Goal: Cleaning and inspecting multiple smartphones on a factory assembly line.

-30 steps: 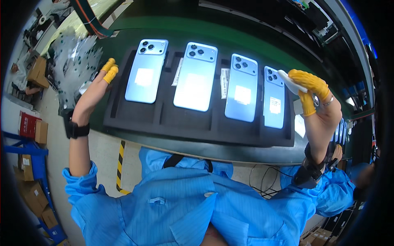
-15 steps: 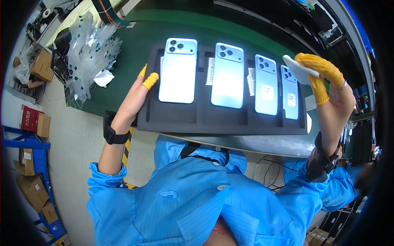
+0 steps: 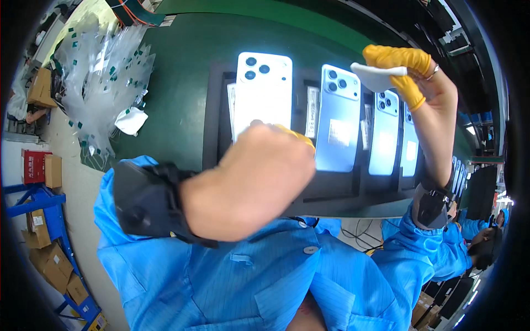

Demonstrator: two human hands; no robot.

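Observation:
My left hand (image 3: pixel 259 171) is curled over the lower end of the leftmost light blue smartphone (image 3: pixel 264 94); motion blur and the hand's own back hide most of its fingers, with some yellow finger cot showing. My right hand (image 3: pixel 417 77), in yellow finger cots, pinches a folded white cloth (image 3: pixel 381 76) above the right-hand phones. In the black tray (image 3: pixel 214 110) lie several phones, camera side up, among them a second phone (image 3: pixel 338 149), a third phone (image 3: pixel 382 132) and a partly covered one (image 3: pixel 409 151). White labels show on some backs and beside phones.
A heap of clear plastic film sleeves (image 3: pixel 102 83) with green tabs and a crumpled white wipe (image 3: pixel 131 121) lie left on the green table (image 3: pixel 176 83). Cardboard boxes (image 3: pixel 52 265) fill a blue rack at far left. Another person in blue (image 3: pixel 450 256) is at the right.
My left hand has left the tray's left side and swung right across the leftmost phone. My right hand moved slightly left and up with the cloth. Tray and phones appear shifted right in view.

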